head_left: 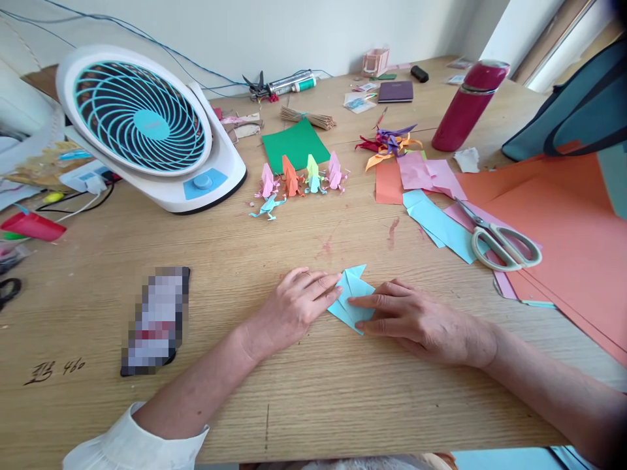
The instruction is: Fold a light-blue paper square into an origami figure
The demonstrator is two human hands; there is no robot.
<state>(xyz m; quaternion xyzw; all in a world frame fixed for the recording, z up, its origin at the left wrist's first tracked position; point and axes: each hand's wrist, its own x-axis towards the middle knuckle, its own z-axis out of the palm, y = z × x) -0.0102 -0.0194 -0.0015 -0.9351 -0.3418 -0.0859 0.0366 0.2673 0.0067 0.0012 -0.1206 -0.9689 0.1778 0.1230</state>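
A light-blue folded origami paper (351,291) lies on the wooden table in front of me, with creased layers and a pointed flap at its top. My left hand (300,301) holds its left edge, fingertips pressed together on the paper; the thumb is hidden. From the other side my right hand (411,320) grips the paper's right edge, index and middle fingers laid over its face. Farther back stand several small folded paper figures, among them an orange one (290,176), a pink one (335,172) and a light-blue one (268,206).
To the right, scissors (504,245) rest on blue and pink paper pieces beside large orange sheets (563,261). A maroon flask (470,104) and a teal bag (568,104) stand behind. At left are a white fan (151,124) and a blurred phone (155,320). Green paper (294,145) lies behind the figures.
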